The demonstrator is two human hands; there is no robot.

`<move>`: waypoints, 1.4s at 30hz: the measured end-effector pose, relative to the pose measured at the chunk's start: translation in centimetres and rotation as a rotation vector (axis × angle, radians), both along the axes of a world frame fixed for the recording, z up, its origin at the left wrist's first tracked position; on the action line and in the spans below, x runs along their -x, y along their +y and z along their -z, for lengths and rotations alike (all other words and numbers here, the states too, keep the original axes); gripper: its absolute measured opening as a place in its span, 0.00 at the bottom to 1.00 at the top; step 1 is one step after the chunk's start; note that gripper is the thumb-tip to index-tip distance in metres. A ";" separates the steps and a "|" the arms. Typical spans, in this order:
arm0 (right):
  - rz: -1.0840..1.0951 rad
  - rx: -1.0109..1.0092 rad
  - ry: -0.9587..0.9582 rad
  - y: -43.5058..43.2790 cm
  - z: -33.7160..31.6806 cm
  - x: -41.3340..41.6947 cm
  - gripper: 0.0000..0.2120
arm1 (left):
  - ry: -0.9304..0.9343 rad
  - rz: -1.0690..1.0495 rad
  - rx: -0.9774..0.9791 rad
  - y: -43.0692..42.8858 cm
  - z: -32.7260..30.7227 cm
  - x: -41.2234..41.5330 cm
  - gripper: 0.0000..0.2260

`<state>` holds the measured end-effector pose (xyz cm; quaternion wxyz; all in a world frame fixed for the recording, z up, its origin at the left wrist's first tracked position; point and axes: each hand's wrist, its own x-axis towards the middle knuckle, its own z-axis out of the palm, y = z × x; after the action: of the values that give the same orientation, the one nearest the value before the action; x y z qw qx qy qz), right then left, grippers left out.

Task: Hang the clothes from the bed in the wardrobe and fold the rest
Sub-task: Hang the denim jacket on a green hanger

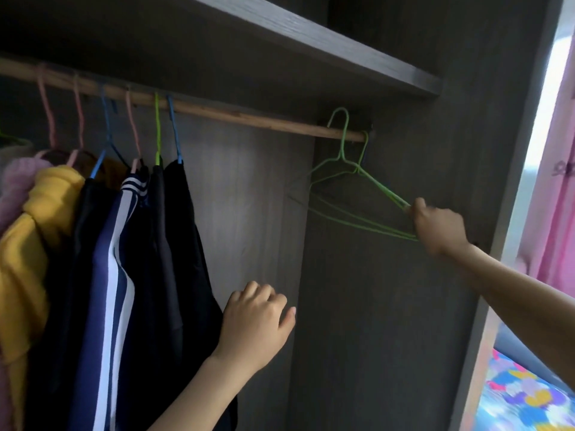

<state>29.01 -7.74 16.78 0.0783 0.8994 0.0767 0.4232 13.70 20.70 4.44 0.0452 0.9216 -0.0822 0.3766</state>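
Observation:
A wooden rail (249,118) runs across the wardrobe. At its right end hang empty green wire hangers (357,172). My right hand (438,228) grips the right corner of them. Several clothes hang at the left: a black garment (177,244), a navy jacket with white stripes (115,259), a yellow hoodie (28,244) and a pink knit (15,188). My left hand (255,321) hovers beside the black garment's edge with loosely curled fingers, holding nothing.
A grey shelf (311,45) sits above the rail. The wardrobe's side wall (451,150) stands right of the green hangers. A pink curtain (553,197) and a colourful bed cover (525,396) show at the far right.

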 end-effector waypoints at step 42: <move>0.248 -0.252 0.024 -37.5 34.7 34.0 0.15 | 0.471 0.677 0.532 -35.6 23.9 3.0 0.13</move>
<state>-5.02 -45.25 -17.91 0.0157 0.9096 -0.0877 0.4058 10.69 -14.89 -19.50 0.4164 0.8597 -0.2658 0.1299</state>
